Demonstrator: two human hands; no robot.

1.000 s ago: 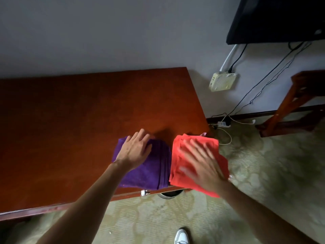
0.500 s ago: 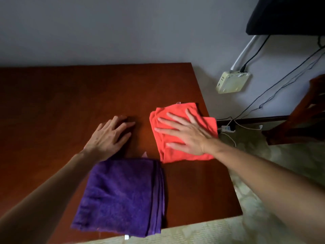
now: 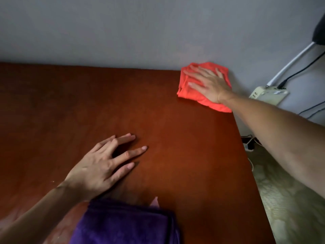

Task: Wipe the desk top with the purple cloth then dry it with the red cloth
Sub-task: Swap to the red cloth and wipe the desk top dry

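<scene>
Under our right hand (image 3: 209,85), fingers spread flat: folded red cloth (image 3: 189,85), far corner of reddish-brown wooden desk top (image 3: 184,147). Our left hand (image 3: 103,166) fingers splayed on bare wood; folded purple towel cloth (image 3: 123,224) behind wrist.

We see the bench (image 3: 175,138) pushed against the wall (image 3: 123,32). One cloth (image 3: 186,85) lies at its far right corner under our right hand (image 3: 209,85) (palm flat); the other cloth (image 3: 123,224) lies at the near edge, just behind our left hand (image 3: 98,168), which rests mid-bench. A power strip (image 3: 267,92) hangs right of the bench.
</scene>
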